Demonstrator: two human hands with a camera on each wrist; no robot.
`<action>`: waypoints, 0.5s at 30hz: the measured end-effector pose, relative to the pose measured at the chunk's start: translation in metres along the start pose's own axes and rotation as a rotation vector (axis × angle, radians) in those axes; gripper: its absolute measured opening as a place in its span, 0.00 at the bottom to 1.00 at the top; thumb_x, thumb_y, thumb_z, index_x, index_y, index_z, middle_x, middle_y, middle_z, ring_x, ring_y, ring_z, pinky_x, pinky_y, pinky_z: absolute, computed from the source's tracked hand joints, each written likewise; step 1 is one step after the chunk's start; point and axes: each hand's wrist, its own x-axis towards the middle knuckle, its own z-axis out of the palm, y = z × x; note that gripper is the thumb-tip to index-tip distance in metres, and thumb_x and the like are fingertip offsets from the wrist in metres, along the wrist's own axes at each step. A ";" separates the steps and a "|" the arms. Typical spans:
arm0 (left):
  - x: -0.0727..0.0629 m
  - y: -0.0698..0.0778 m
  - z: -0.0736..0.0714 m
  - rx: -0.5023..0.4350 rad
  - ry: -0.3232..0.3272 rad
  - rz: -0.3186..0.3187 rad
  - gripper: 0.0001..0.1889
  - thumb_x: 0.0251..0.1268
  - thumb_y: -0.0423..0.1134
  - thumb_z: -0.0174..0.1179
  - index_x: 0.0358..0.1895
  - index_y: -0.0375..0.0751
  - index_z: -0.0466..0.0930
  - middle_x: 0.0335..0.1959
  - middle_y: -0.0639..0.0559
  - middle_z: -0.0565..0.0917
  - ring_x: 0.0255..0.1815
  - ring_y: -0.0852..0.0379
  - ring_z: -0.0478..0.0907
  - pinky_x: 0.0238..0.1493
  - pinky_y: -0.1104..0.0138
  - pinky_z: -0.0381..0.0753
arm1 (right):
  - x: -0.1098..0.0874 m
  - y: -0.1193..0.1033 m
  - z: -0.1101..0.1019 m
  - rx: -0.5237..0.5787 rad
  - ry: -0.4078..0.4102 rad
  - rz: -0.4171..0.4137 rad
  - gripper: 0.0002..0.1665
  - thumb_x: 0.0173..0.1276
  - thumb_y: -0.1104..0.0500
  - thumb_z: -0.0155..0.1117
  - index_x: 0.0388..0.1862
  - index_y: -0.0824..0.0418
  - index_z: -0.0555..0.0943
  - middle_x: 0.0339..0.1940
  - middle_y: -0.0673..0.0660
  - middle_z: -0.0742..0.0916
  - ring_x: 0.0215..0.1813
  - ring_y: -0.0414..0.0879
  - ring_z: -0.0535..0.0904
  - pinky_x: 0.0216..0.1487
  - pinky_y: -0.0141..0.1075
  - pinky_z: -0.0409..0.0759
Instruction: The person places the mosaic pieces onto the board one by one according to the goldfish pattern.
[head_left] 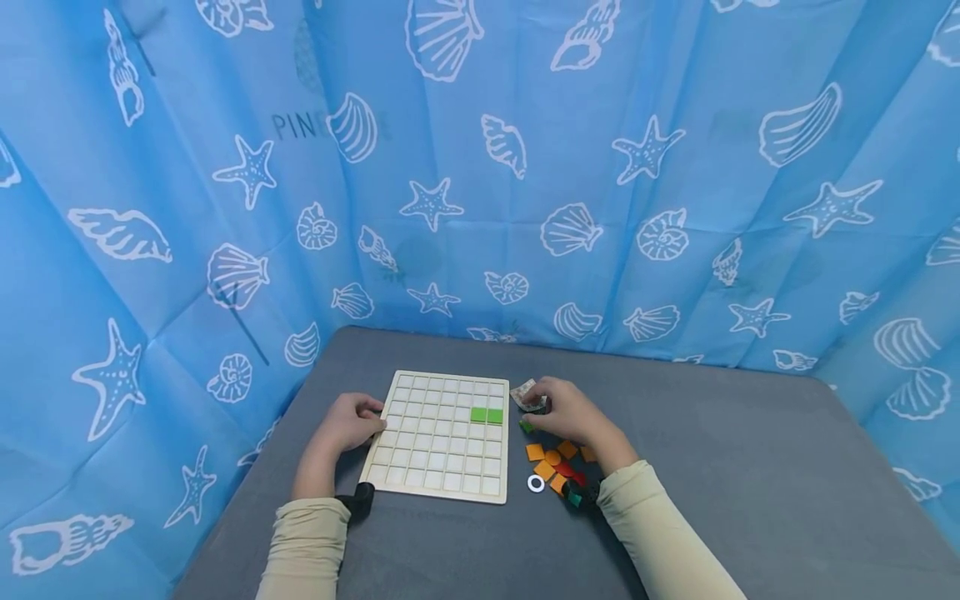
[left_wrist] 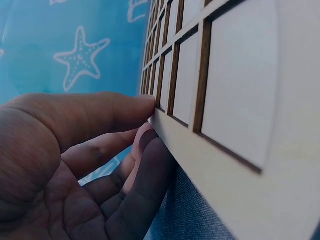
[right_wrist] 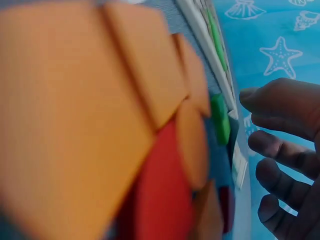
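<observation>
A pale wooden grid board (head_left: 435,437) lies on the grey table, with two green square tiles (head_left: 487,415) side by side in its right part. At its left edge, my left hand (head_left: 351,423) pinches the rim, thumb on top and fingers against the side or underneath; the left wrist view shows this thumb (left_wrist: 115,112) closely. Right of the board hovers my right hand (head_left: 567,410), fingers loosely bent and holding nothing in the right wrist view. Below its fingertips are a loose green piece (right_wrist: 220,120) and a small patterned card (head_left: 525,395).
Orange pieces (head_left: 544,471), red pieces (head_left: 567,473) and a dark green piece (head_left: 574,499) lie heaped near the right wrist. Beside them is a white ring (head_left: 536,483). A blue shell-print curtain (head_left: 465,192) hangs behind the table (head_left: 735,467).
</observation>
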 end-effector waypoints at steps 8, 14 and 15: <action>-0.002 0.001 -0.001 -0.002 0.001 0.003 0.18 0.68 0.32 0.67 0.59 0.27 0.82 0.39 0.39 0.86 0.32 0.51 0.85 0.34 0.59 0.84 | -0.010 -0.002 0.002 -0.010 -0.044 0.036 0.15 0.68 0.56 0.78 0.50 0.60 0.90 0.45 0.54 0.88 0.45 0.49 0.83 0.48 0.44 0.83; -0.002 0.003 0.001 -0.001 0.003 0.000 0.18 0.68 0.32 0.67 0.59 0.28 0.83 0.40 0.38 0.86 0.33 0.51 0.85 0.34 0.59 0.85 | -0.013 -0.005 0.005 -0.026 -0.046 0.072 0.14 0.67 0.53 0.79 0.48 0.57 0.90 0.48 0.53 0.89 0.45 0.47 0.82 0.49 0.44 0.82; -0.001 0.003 0.001 0.002 0.003 -0.002 0.18 0.68 0.32 0.67 0.59 0.28 0.83 0.40 0.38 0.86 0.33 0.51 0.85 0.34 0.59 0.85 | -0.013 -0.005 0.006 -0.031 -0.046 0.077 0.14 0.67 0.53 0.79 0.48 0.56 0.90 0.48 0.53 0.89 0.45 0.46 0.82 0.50 0.44 0.82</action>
